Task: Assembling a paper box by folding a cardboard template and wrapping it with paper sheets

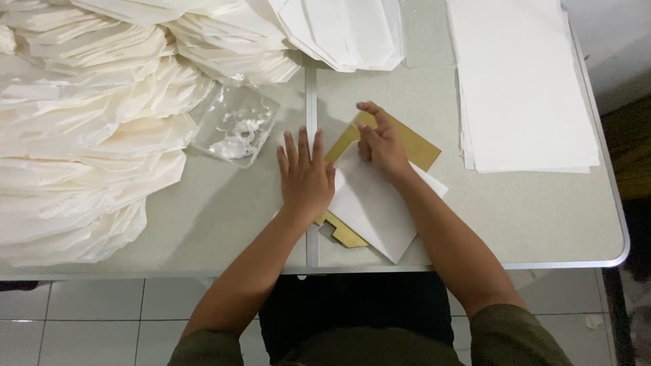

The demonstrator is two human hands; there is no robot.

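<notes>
From the head camera, a white sheet (373, 207) lies over a gold template (415, 144) near the table's (542, 224) front edge. The left hand (305, 177) presses it flat, fingers slightly spread. The right hand (381, 142) pinches the sheet's top edge, fingers together. The sheet looks light, thin and easily creased, best held by its edges. A clear tray (237, 125) holds white scraps.

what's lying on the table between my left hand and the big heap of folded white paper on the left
In the head view, a clear plastic tray with white scraps in it lies between the left hand and the paper heap.
</notes>
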